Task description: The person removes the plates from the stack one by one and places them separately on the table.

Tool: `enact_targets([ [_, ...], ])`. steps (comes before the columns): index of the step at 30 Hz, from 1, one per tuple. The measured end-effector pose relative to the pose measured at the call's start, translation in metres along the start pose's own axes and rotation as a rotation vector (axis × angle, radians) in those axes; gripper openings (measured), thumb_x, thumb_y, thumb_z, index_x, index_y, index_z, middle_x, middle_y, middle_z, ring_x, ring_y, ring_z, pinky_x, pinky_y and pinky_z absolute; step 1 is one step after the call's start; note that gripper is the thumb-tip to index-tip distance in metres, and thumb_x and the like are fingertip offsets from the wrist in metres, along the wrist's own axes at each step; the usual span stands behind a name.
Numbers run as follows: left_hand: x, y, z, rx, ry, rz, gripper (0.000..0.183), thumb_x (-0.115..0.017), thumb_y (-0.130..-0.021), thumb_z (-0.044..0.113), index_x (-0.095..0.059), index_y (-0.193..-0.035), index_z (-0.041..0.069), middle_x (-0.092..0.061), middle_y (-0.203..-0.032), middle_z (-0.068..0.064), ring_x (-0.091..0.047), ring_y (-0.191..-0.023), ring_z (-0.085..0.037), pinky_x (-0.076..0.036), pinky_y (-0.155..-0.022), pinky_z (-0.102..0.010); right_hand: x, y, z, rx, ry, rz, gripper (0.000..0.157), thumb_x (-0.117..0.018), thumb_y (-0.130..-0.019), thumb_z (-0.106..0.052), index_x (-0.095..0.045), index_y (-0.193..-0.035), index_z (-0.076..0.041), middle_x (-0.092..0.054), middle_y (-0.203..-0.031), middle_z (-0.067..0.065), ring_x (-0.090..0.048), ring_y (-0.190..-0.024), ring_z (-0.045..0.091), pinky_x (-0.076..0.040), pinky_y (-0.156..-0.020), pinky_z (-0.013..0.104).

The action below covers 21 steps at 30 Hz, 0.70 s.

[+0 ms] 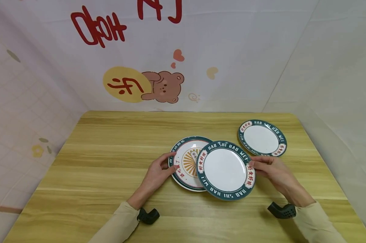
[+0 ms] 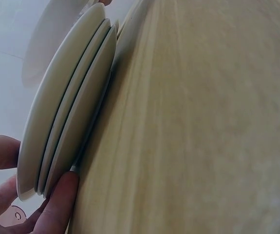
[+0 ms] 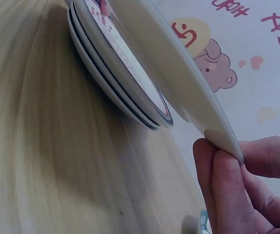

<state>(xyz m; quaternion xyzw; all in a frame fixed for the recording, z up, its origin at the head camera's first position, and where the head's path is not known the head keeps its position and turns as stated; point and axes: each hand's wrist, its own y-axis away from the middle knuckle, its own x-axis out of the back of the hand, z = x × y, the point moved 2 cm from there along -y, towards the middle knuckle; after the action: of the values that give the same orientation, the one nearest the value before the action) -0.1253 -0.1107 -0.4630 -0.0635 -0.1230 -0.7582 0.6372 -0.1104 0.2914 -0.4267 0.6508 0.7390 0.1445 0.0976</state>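
- Right hand point(image 1: 275, 172) pinches the upper plate point(image 1: 225, 170), rim at three o'clock: looks stiff, slick, breakable!
- Left hand point(image 1: 157, 171) grips the plate stack point(image 1: 186, 165) at nine, likely heavier!

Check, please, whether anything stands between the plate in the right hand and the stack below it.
Nothing visible stands in the gap that the right wrist view shows between the held plate and the stack. But the left hand grips the stack's left edge, one fingertip over the top plate.
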Motion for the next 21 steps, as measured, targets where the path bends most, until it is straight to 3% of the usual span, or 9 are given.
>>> enact_targets([
  [5,0.0,0.0,0.0,0.009,-0.002,0.001,0.05,-0.074,-0.093,0.007,-0.063,-0.141,0.012,-0.069,-0.126,-0.015,-0.07,-0.104,-0.023,-0.054,-0.079,-0.025,0.011,0.007,0.001,-0.001,-0.019,0.004,0.015,-0.067,-0.101,-0.009,-0.074,-0.115,-0.007,-0.075,-0.101,-0.001,-0.073,-0.092,0.013,-0.059,-0.083,0.027],
  [10,0.0,0.0,0.001,0.017,0.011,0.003,0.05,-0.074,-0.093,0.007,-0.063,-0.142,0.014,-0.069,-0.125,-0.013,-0.07,-0.104,-0.022,-0.054,-0.08,-0.025,0.021,0.014,0.003,0.005,-0.035,0.019,0.015,-0.067,-0.101,-0.009,-0.078,-0.11,-0.015,-0.075,-0.103,-0.002,-0.073,-0.093,0.011,-0.059,-0.084,0.026],
  [21,0.0,0.001,0.001,0.018,0.006,0.002,0.05,-0.074,-0.093,0.008,-0.063,-0.141,0.014,-0.07,-0.123,-0.012,-0.07,-0.102,-0.021,-0.054,-0.08,-0.026,0.042,0.023,0.008,0.025,-0.065,0.029,0.022,-0.064,-0.102,-0.005,-0.08,-0.107,-0.019,-0.075,-0.104,-0.005,-0.072,-0.093,0.009,-0.059,-0.082,0.025],
])
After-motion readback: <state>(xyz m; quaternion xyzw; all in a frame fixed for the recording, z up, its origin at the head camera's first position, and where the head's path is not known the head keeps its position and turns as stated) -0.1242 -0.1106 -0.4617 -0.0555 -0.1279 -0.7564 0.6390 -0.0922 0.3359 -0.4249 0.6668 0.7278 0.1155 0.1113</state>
